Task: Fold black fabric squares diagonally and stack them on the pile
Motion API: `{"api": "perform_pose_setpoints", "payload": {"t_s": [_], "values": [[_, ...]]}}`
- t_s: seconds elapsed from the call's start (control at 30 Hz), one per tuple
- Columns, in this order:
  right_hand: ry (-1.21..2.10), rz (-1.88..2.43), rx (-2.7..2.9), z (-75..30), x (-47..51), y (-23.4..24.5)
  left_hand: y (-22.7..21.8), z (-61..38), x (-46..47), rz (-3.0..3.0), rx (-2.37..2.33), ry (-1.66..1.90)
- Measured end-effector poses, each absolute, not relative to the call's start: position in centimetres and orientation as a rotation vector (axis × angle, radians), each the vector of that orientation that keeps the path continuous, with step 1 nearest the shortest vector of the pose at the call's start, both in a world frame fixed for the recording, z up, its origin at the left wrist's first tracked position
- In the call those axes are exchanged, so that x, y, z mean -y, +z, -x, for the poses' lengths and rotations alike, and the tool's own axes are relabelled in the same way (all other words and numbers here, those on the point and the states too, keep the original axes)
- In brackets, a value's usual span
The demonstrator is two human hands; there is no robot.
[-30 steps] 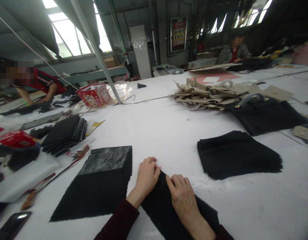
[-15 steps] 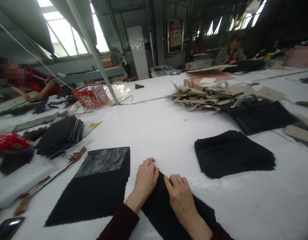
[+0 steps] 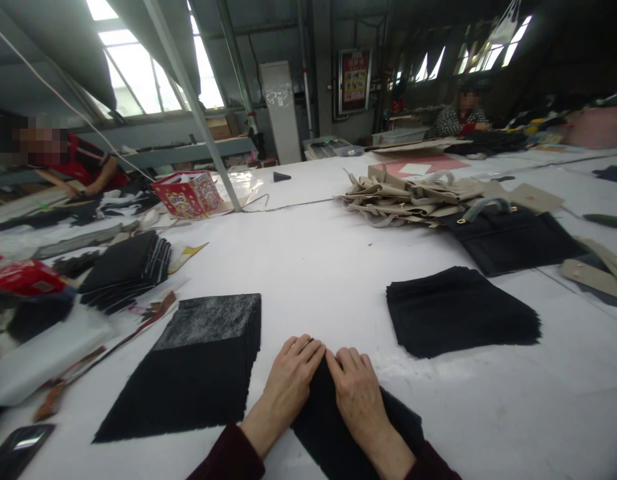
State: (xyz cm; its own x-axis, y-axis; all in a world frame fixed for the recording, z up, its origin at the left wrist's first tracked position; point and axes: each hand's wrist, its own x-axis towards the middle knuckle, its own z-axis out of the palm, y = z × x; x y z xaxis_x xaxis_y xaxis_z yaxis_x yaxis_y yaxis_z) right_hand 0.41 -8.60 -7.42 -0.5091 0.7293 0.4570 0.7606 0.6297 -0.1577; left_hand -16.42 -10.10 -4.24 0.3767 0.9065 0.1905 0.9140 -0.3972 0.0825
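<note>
My left hand (image 3: pixel 289 382) and my right hand (image 3: pixel 357 395) lie side by side on a black fabric piece (image 3: pixel 333 433) at the near edge of the white table (image 3: pixel 313 260). The fingers of both are stretched forward and press down on the cloth's far corner. Just left of my left hand sits a thick stack of black fabric pieces (image 3: pixel 193 367) whose far part looks grey and fuzzy. To the right, further out, lies another stack of black fabric squares (image 3: pixel 458 310).
A pile of beige bag parts (image 3: pixel 403 193) and a black handbag (image 3: pixel 513 240) lie at the back right. Black folded pieces (image 3: pixel 128 267), a red box (image 3: pixel 188 193) and white sheets crowd the left. A phone (image 3: pixel 18 447) lies bottom left. Other people work at far tables.
Both hands have drawn back slightly toward me along the fabric piece, and the left hand's fingers have flattened out. The view has shifted a little.
</note>
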Motion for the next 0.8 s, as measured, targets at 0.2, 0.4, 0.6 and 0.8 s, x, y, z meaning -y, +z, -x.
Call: {"api": "perform_pose_setpoints", "payload": {"t_s": [0.2, 0.4, 0.6, 0.8], "values": [[0.019, 1.140, 2.292, -1.0, 8.5, -7.3, -4.3, 17.0, 10.4, 2.556, 1.571, -0.131], [0.145, 1.093, 2.231, -2.6, 7.9, -8.1, -3.6, 17.3, 10.1, 2.555, 1.517, -0.091], [0.107, 1.022, 2.203, -3.5, 7.8, -8.6, -3.5, 17.2, 10.3, 2.572, 1.521, -0.112], [0.034, 1.018, 2.269, -4.0, 8.5, -8.4, -3.2, 16.5, 10.2, 2.598, 1.473, -0.090]]}}
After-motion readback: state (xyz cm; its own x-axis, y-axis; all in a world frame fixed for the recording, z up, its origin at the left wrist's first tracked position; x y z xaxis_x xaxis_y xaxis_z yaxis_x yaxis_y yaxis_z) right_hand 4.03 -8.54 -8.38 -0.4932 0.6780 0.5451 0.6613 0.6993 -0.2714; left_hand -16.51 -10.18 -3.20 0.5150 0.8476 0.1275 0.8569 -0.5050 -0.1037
